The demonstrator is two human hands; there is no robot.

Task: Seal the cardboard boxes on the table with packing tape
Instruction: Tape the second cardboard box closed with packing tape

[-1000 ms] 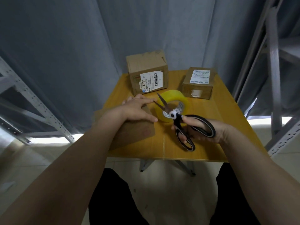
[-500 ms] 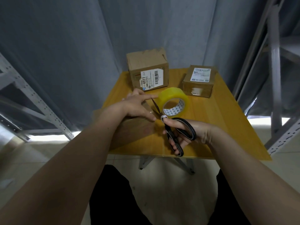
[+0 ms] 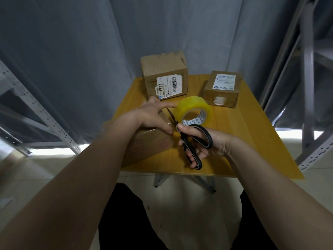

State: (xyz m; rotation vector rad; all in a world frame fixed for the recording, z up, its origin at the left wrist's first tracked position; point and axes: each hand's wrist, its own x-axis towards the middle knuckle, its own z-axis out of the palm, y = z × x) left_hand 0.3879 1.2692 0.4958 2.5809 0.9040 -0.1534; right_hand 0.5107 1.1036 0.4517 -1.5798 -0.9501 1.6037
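boxes: three cardboard ones on the yellow table. near box sits at about 8 o'clock of the tabletop under the left hand, tall box with a barcode label at 11 o'clock, low box with a white label at 1 o'clock
tape: one yellow tape roll, middle of the table, just right of the near box
scissors: one pair, black handles, blades slightly apart, pointing toward 11 o'clock between near box and roll
left hand: fingers pretty straight, pressing flat on top of the near box, not gripping anything
right hand: fingers curled through the scissors' handles, clamped on them
background: grey curtain, two metal racks, one each side
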